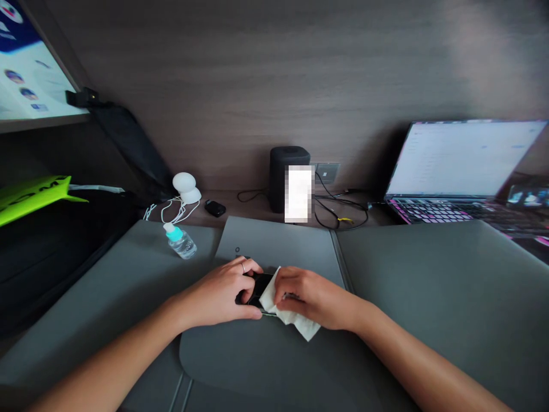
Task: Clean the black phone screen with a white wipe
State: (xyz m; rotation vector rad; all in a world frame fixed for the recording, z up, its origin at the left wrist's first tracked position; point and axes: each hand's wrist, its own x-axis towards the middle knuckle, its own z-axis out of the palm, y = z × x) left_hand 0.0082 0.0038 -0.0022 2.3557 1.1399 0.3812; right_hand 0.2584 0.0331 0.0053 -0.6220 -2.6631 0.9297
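My left hand (225, 292) is closed around the left end of a small black device (258, 286), likely a phone, lying on a grey mat (266, 349). A ring shows on one finger. My right hand (306, 294) presses a crumpled white wipe (295, 323) onto the device's right part, fingers curled over the cloth. Most of the device is hidden under both hands.
A small clear bottle with a teal cap (180, 240) lies left of the hands. Behind stand a black cylinder speaker (283, 174), a white mushroom lamp (185, 187) with cables, a small black case (215, 208). An open laptop (463, 171) sits at right, a monitor (26, 68) at upper left.
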